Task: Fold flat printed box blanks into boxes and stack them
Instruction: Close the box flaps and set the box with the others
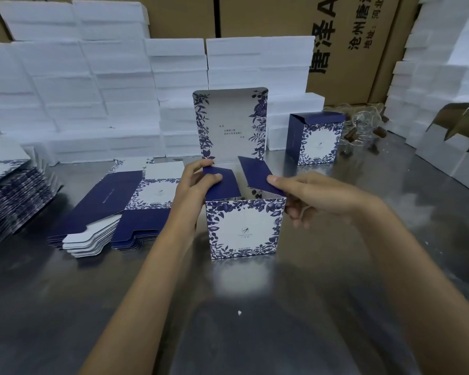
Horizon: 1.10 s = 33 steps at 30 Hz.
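Blue flaps: the left hand [198, 180] is pinching the left side flap [222, 182] of the half-built box [245, 228] between thumb and fingers; the right hand [317, 198] is pinching the right side flap [257, 173] by its near edge, thumb on top.
Box under the grip: it is standing upright on the steel table [65, 307], just below both hands, its blue-and-white floral front facing the camera and its top open.
Lid: the tall lid panel [230, 123] is standing up directly behind the two held flaps.
Left of the grip: a stack of flat blanks [111, 207] is lying beside the left forearm; a second fanned pile [8, 193] is sitting further out at the table's edge.
Beyond the right hand: a finished box [316, 139] is standing closed, well apart from the held one.
Behind everything: white foam blocks [79, 98] are piled against brown cartons [349, 44].
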Each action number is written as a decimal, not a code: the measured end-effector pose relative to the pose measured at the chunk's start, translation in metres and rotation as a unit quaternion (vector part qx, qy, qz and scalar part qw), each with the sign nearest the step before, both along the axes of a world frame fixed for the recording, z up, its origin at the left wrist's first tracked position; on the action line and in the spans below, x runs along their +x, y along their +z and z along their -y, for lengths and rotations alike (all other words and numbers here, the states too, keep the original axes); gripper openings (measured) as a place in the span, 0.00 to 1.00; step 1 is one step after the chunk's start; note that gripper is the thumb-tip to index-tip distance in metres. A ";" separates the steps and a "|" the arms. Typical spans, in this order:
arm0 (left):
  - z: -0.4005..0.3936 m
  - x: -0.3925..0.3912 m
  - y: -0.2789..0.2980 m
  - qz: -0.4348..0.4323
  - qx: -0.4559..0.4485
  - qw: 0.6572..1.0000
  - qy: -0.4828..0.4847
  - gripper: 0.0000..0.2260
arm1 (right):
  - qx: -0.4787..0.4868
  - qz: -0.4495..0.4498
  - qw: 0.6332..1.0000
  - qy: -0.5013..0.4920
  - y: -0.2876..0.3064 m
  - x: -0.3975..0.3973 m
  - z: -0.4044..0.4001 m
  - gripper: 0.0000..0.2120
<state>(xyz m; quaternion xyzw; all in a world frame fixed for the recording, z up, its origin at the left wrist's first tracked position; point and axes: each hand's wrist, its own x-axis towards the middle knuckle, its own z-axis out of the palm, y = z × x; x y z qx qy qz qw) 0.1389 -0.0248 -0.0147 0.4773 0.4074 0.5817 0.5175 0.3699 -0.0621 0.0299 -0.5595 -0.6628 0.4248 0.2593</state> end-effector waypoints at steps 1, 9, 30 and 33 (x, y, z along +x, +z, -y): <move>0.001 0.001 -0.001 0.003 0.003 1.000 -0.002 0.13 | 0.014 0.008 1.000 0.008 0.002 -0.001 -0.002 0.23; 0.005 -0.003 -0.003 -0.002 0.020 1.000 -0.014 0.15 | 0.006 0.076 0.997 0.032 0.019 -0.003 -0.013 0.26; 0.007 -0.006 -0.001 -0.024 0.027 0.999 -0.029 0.16 | 0.054 -0.005 0.998 -0.045 0.004 -0.007 -0.045 0.23; 0.007 -0.005 -0.002 -0.005 0.028 0.999 -0.026 0.23 | 0.062 -0.041 0.993 -0.093 0.000 -0.010 -0.048 0.21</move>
